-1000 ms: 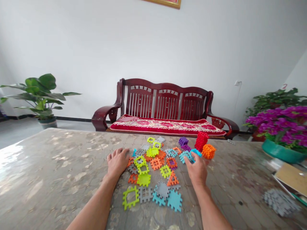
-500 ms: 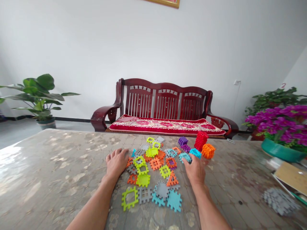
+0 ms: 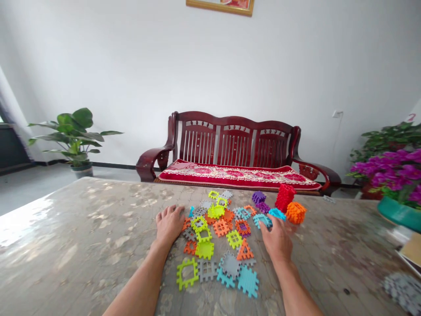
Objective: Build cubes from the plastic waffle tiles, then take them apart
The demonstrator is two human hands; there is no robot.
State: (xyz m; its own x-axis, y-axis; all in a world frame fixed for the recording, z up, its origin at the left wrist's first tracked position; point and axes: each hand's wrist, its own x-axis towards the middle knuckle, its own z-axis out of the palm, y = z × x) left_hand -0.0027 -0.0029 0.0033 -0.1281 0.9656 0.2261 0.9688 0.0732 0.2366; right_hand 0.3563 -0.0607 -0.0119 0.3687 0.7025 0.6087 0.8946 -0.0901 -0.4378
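Light-blue notched tile (image 3: 262,219): left of our red stack (image 3: 285,197), nearer us.
Right hand (image 3: 278,239): thumb at this tile; we cannot tell if it pinches.
Left hand (image 3: 169,223): well left of the stack, fingers apart, likely laid there for balance.

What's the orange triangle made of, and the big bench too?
The orange triangle looks like moulded plastic, perhaps matte: even colour, neat square teeth. The bench seems wooden, dark red-brown and probably varnished, since its surface shines.

The tiles (image 3: 216,213) show lime, grey, orange and blue; one stack (image 3: 285,198) is red; the tabletop (image 3: 98,245) is floral grey-brown.
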